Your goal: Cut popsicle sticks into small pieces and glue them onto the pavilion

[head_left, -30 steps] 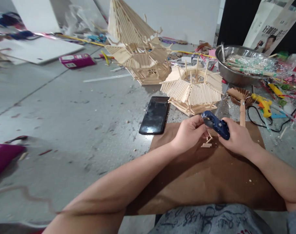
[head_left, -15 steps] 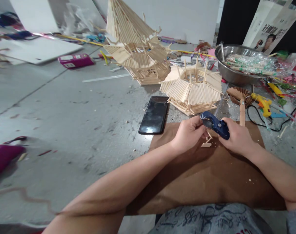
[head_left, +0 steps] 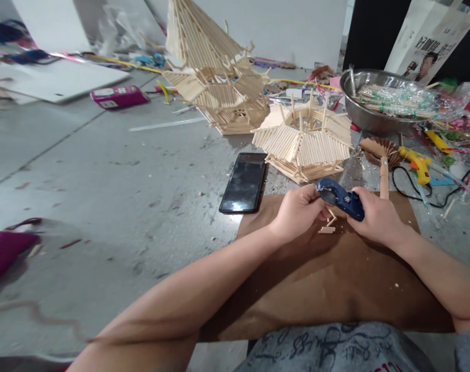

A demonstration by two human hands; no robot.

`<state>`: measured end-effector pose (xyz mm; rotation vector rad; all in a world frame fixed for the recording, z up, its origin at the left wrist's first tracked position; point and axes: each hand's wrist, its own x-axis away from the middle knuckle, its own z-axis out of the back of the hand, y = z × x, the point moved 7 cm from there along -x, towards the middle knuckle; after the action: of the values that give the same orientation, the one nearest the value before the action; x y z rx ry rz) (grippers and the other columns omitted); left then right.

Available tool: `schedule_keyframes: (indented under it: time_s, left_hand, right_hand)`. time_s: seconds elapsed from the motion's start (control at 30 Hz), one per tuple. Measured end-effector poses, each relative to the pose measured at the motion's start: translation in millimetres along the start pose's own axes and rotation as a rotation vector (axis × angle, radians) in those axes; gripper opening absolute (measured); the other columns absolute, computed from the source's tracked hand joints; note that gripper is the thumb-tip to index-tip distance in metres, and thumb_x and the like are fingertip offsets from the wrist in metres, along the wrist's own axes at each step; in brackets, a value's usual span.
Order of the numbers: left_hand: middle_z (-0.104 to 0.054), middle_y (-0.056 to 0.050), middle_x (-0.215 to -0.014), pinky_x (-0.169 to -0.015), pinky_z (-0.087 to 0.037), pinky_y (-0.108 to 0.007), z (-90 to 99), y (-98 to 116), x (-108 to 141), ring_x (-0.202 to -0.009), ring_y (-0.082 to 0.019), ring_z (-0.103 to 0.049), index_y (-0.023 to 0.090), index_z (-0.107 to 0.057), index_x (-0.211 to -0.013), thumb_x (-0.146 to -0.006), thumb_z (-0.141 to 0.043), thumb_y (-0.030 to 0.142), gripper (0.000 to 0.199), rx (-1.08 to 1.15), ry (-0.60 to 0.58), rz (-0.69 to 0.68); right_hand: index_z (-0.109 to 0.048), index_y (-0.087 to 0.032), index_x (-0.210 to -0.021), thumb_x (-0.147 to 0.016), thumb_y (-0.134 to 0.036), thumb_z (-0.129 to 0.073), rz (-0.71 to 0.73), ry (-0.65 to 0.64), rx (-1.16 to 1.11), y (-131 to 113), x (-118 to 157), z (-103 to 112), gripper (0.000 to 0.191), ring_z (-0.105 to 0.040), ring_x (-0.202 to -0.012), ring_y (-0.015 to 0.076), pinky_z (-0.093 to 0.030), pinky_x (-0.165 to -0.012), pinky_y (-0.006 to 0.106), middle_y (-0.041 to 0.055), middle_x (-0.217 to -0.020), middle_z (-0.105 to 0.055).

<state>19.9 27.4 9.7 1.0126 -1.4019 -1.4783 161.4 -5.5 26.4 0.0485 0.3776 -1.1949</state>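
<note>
My right hand [head_left: 378, 214] is wrapped round the handles of a dark blue hand cutter [head_left: 345, 200], whose jaws point left. At the jaws, my left hand [head_left: 299, 212] is closed in a pinch; what its fingertips hold is hidden. Just below the fingers, several short cut wooden stick pieces [head_left: 327, 230] lie on a brown sheet [head_left: 316, 289]. Beyond my hands stands a low many-sided model [head_left: 302, 144] built of wooden sticks, with short posts rising from its top.
A taller stick tower [head_left: 219, 82] stands behind. Left of the sheet lies a black phone [head_left: 244, 183]. To the right are a brown paper fan [head_left: 382, 155], a yellow glue gun [head_left: 417, 164] with its cord, and a metal bowl [head_left: 374, 121] of wrapped sticks. Purple packs [head_left: 119, 97] lie leftward.
The view has shifted very slightly. Both hands and the cutter hold practically the same position, and the cut pieces lie as before.
</note>
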Motion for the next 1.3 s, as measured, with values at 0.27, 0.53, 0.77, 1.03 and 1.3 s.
schedule_keyframes:
  time_s: [0.27, 0.53, 0.77, 1.03, 1.3]
  left_hand:
    - [-0.06, 0.003, -0.05, -0.047, -0.051, -0.016, -1.7, -2.2, -0.6, -0.046, -0.008, -0.059, 0.014, -0.056, -0.067, -0.072, -0.057, 0.016, 0.006, 0.093, -0.02, 0.018]
    - [-0.06, 0.003, -0.051, -0.048, -0.051, -0.016, -3.7, -3.1, -1.0, -0.047, -0.008, -0.06, 0.014, -0.056, -0.068, -0.071, -0.058, 0.016, 0.005, 0.122, -0.055, 0.024]
    - [-0.061, 0.002, -0.054, -0.048, -0.052, -0.017, -4.5, -3.6, -0.8, -0.048, -0.008, -0.06, 0.013, -0.056, -0.069, -0.07, -0.062, 0.019, 0.009, 0.173, -0.066, 0.026]
    - [-0.062, 0.001, -0.054, -0.047, -0.051, -0.017, -5.6, -8.4, -3.3, -0.047, -0.009, -0.06, 0.013, -0.056, -0.069, -0.069, -0.066, 0.025, 0.016, 0.184, -0.082, 0.058]
    - [-0.062, 0.001, -0.055, -0.048, -0.051, -0.018, -5.8, -12.8, -6.9, -0.048, -0.009, -0.06, 0.013, -0.056, -0.069, -0.07, -0.065, 0.027, 0.017, 0.178, -0.113, 0.05]
  right_hand:
    - [-0.048, -0.017, -0.103, -0.073, -0.032, -0.049, -0.014, -0.013, -0.081, 1.3, 1.0, -2.0, 0.034, -0.064, -0.078, 0.0247, -0.045, -0.064, 0.033, 0.0108, -0.088, -0.066]
    - [-0.049, -0.016, -0.102, -0.073, -0.033, -0.052, -0.003, -0.021, -0.111, 2.1, 1.6, -2.8, 0.033, -0.064, -0.079, 0.0248, -0.046, -0.066, 0.033, 0.0097, -0.085, -0.067]
    - [-0.05, -0.016, -0.101, -0.074, -0.034, -0.053, -0.013, -0.038, -0.126, 3.1, 0.9, -4.1, 0.033, -0.064, -0.079, 0.0241, -0.046, -0.067, 0.033, 0.0095, -0.084, -0.066]
    - [-0.051, -0.017, -0.097, -0.075, -0.032, -0.053, -0.022, -0.059, -0.139, 3.0, 0.1, -5.8, 0.026, -0.064, -0.078, 0.0229, -0.046, -0.066, 0.032, 0.0088, -0.083, -0.066]
    - [-0.053, -0.019, -0.094, -0.074, -0.029, -0.054, -0.047, -0.099, -0.127, 4.3, -0.9, -6.2, 0.023, -0.064, -0.075, 0.0218, -0.045, -0.064, 0.031, 0.0069, -0.081, -0.066]
